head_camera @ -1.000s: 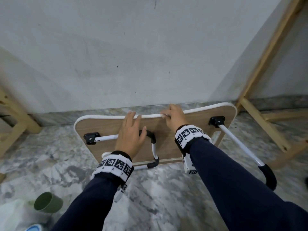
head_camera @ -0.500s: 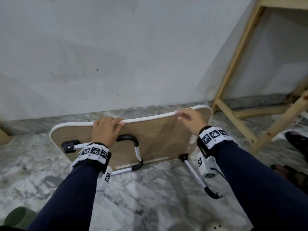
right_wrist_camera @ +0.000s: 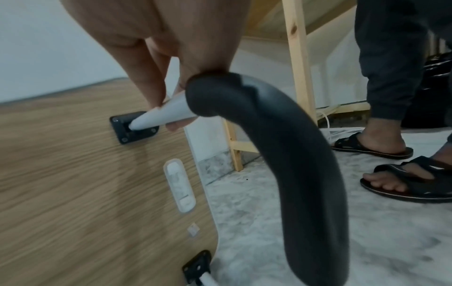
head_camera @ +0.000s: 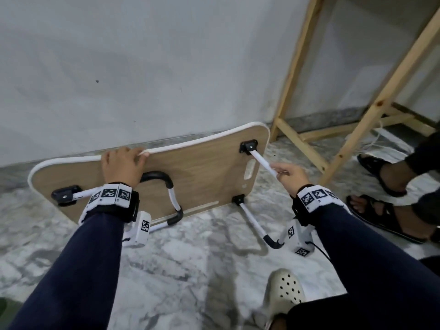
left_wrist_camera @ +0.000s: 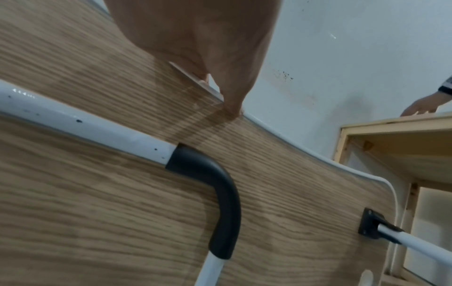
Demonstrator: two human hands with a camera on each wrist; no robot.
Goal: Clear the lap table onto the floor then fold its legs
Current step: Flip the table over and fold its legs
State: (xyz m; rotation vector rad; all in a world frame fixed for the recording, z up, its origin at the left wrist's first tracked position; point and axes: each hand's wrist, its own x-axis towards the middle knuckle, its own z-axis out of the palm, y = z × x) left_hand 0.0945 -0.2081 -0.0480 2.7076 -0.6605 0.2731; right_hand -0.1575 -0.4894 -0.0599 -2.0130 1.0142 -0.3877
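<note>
The wooden lap table stands on its long edge on the marble floor, underside towards me, leaning at the white wall. My left hand grips its white top rim, fingers curled over the edge. The left leg, a white tube with black bends, lies folded flat against the underside. The right leg sticks out from its black brackets. My right hand grips the upper white tube of that leg, just past the black bend.
A light wooden frame stands at the right against the wall. Another person's feet in black sandals rest on the floor at far right. My white perforated shoe is near the bottom. White cable lies under the frame.
My right hand left the table's top rim and took hold of the right leg's tube. The board has swung so its right end is farther away. The view shifted right.
</note>
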